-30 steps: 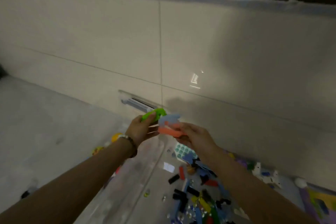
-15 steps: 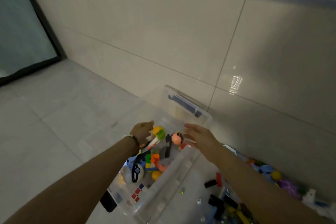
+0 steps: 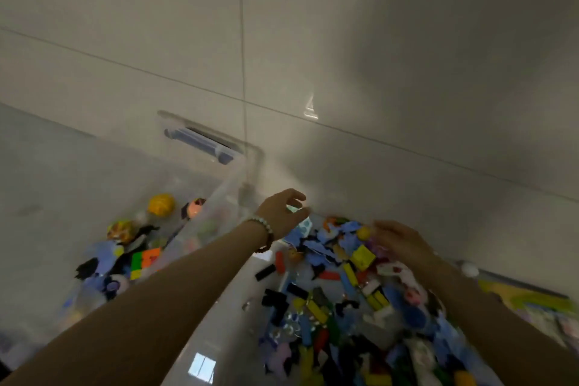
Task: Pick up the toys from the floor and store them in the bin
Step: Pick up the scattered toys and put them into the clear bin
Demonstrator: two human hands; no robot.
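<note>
Pale tiled wall at the back, glossy floor below it. Toy pile lies on that floor right of centre, against the wall's foot: bricks, blue cut-out shapes & small clear bits, all jumbled. Clear bin stands just beside it on the left, w/ a blue latch at its far end. It already has toys inside, e.g. a yellow ball & a puzzle cube.

Step in hand, as I read it: take the next lot from the pile's far end. To do it well, scoop w/ both hands from opp. sides so loose bricks press together, not 1 by 1. Keep the load modest, b/c small slick pieces will prob. spill on the way across. Clear the bin's near wall before letting go.

Left hand: above the pile's far-left edge, over a teal dotted piece. Fingers loosely curved, thumb apart, no grip that I can make out.

Right hand: blurred, low over the pile, fingers stretched toward a yellow toy. Looks empty; can't tell if it touches anything.
</note>
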